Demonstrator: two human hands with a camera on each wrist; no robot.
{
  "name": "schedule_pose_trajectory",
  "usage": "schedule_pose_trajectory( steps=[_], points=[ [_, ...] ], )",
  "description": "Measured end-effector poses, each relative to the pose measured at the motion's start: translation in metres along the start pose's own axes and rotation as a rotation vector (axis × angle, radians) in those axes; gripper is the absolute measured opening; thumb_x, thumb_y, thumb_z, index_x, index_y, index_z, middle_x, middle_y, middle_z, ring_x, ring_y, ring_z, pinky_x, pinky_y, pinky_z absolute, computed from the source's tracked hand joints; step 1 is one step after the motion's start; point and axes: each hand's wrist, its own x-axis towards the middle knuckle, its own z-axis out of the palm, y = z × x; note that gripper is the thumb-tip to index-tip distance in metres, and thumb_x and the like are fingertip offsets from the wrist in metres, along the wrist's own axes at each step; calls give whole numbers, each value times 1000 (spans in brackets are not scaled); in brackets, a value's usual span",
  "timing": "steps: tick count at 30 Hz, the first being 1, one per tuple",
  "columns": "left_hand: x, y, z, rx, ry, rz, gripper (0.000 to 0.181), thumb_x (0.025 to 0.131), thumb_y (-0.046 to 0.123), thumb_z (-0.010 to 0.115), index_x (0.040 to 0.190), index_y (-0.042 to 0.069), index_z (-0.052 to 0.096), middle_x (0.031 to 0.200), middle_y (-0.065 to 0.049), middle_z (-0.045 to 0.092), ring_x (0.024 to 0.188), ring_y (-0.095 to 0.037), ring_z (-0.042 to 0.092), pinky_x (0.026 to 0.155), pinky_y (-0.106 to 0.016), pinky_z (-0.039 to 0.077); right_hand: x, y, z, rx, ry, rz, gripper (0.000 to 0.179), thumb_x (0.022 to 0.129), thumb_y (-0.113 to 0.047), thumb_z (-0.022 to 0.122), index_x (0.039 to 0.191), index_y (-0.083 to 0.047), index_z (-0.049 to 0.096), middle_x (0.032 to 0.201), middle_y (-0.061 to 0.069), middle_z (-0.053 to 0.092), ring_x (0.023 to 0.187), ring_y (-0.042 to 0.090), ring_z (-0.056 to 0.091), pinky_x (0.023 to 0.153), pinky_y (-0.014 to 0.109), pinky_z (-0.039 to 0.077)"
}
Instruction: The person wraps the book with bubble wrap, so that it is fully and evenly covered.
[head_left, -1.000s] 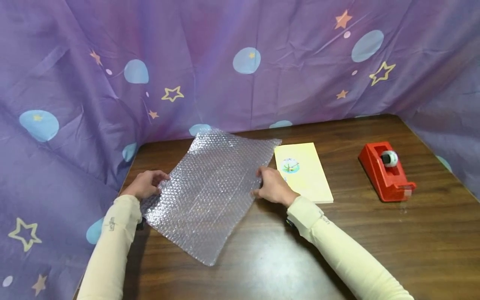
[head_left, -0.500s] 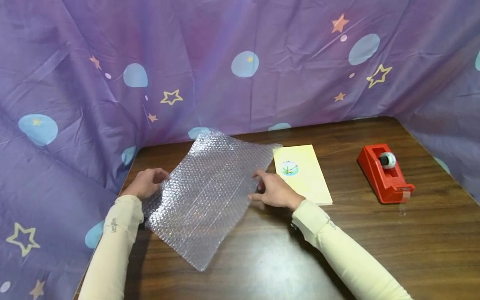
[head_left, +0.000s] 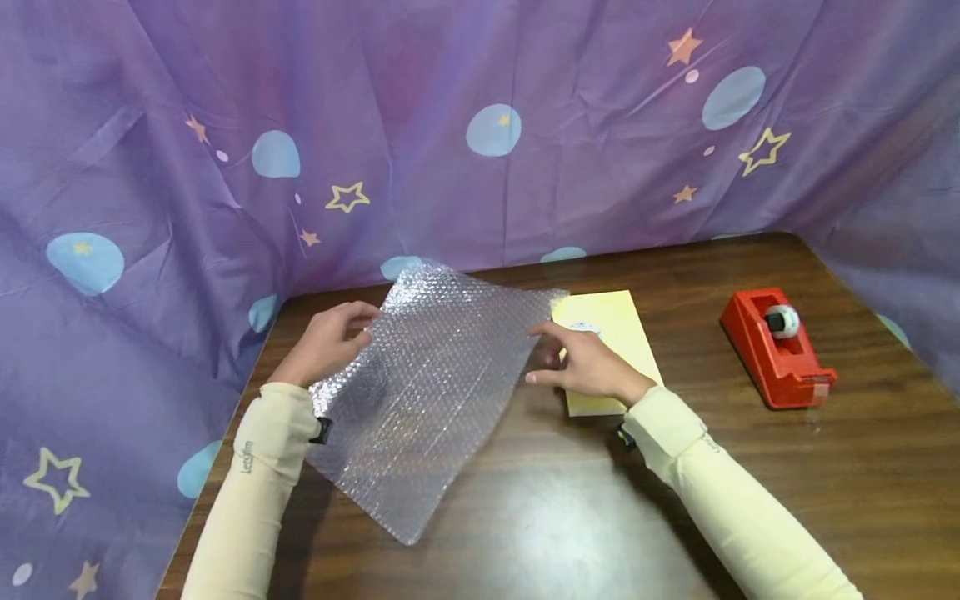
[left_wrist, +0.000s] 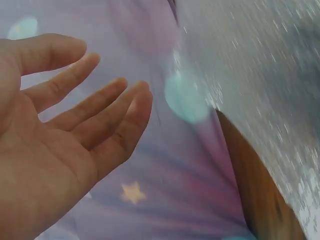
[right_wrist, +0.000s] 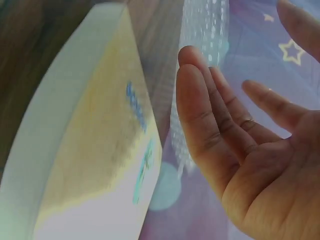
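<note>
My left hand is left of centre in the head view, its loosely bent fingers at the left edge of the bubble wrap. The left wrist view shows what the head view does not: the palm is open, all 5 digits spread a little, gripping nothing, and the wrap runs down the right side of that frame, apart from the fingers. My right hand is right of centre, over the yellow book, thumb and index finger parted, nothing between them. Whether that index fingertip touches the wrap's right edge, I can't tell.

The wrap tilts across the middle of the head view, its lowest corner at bottom centre. The book lies just beside it, and my right hand hides part of the cover. From the right wrist I can see blue lettering, too blurred to read, the cover picture at a slant and the thick page edge; glare washes out the lower part.

Only the head view has the red tape dispenser, at the right of the frame on the brown table, with 1 white roll; the clear strip at its front is hard to make out. My 2 pale sleeves are cut off at the bottom. Behind hangs a purple starry curtain.
</note>
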Motion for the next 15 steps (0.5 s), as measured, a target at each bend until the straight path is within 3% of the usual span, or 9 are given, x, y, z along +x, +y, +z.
schedule_pose_trajectory(
  steps=[6, 15],
  points=[
    [8, 28, 17, -104, -57, 65, 34, 94, 3, 57, 128, 0, 62, 135, -20, 63, 122, -41, 64, 98, -49, 56, -12, 10, -19, 34, 18, 78, 63, 86, -28, 79, 139, -6, 53, 92, 11, 69, 72, 14, 72, 71, 31, 57],
    [17, 63, 38, -202, -144, 139, 36, 96, 6, 58, 131, -1, 58, 135, -22, 63, 123, -38, 64, 103, -48, 54, -27, 26, -46, -45, 45, 165, 59, 89, -32, 76, 135, -2, 54, 98, 13, 71, 73, 16, 69, 64, 28, 51]
  ],
)
